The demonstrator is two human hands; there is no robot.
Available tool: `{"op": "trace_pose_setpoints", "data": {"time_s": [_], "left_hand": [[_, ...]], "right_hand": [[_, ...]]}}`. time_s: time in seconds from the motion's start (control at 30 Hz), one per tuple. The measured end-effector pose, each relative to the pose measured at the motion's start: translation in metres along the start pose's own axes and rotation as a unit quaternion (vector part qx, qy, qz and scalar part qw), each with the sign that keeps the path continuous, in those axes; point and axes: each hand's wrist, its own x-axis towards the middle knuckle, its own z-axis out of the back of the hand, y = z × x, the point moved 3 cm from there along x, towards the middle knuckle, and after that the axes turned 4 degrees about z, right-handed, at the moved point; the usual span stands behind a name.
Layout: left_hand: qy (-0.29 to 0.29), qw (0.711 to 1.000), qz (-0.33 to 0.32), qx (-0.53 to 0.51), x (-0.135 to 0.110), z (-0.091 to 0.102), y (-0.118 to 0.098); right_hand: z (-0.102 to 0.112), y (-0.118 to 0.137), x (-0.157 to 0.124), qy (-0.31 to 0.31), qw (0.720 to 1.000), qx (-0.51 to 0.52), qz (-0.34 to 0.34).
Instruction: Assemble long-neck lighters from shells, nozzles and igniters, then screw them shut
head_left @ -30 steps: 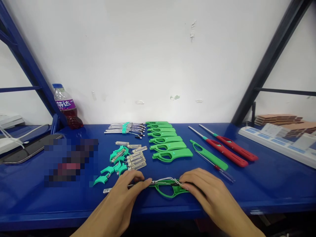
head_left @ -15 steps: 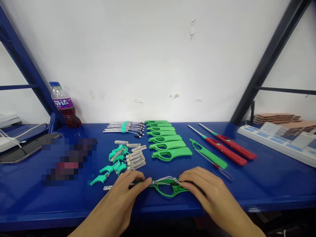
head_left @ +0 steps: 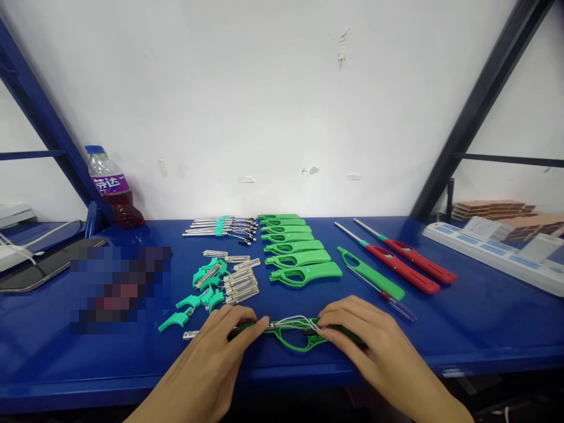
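Note:
An open green lighter half-shell (head_left: 299,349) lies near the table's front edge, between my hands. My left hand (head_left: 229,346) is closed around a metal lighter tube (head_left: 190,335) at the shell's narrow end; the tube's tip sticks out on the left. White wires (head_left: 293,319) arch from the tube over the trigger loop. At the shell's handle end, my right hand (head_left: 370,332) pinches the wires with thumb and fingertips and hides most of the handle. A dark part shows by its fingertips, too small to make out.
Behind are green shells (head_left: 315,273), metal tubes with wires (head_left: 207,226), teal triggers (head_left: 178,320) and clear fuel tanks (head_left: 242,294). To the right lie a screwdriver (head_left: 399,306), red lighters (head_left: 409,276) and a power strip (head_left: 484,252). A bottle (head_left: 117,202) stands left.
The wires over the trigger loop have shifted slightly and sit flatter by my right fingertips. Both hands stay almost in place, the right fingertips a little farther over the shell.

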Motion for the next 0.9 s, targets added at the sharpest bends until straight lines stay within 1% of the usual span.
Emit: {"op": "trace_pose_setpoints", "data": {"time_s": [0.27, 0.7, 0.8, 0.9], "left_hand": [[-0.023, 1.0, 0.001, 0.008, -0.0031, 0.0019, -0.0001], [-0.005, 1.0, 0.0, 0.031, -0.0036, -0.0016, -0.001], [-0.011, 0.999, 0.003, 0.03, -0.0036, -0.0006, -0.0012], [-0.003, 0.999, -0.004, 0.033, -0.002, 0.0, -0.0025]], "right_hand": [[-0.0004, -0.0011, -0.0015, -0.012, 1.0, -0.004, 0.008], [-0.0027, -0.0018, -0.0047, 0.021, 0.999, 0.019, -0.027], [-0.0034, -0.0024, -0.0056, 0.021, 0.999, 0.016, -0.024], [-0.0039, -0.0028, -0.006, 0.023, 0.999, 0.017, -0.022]]}}
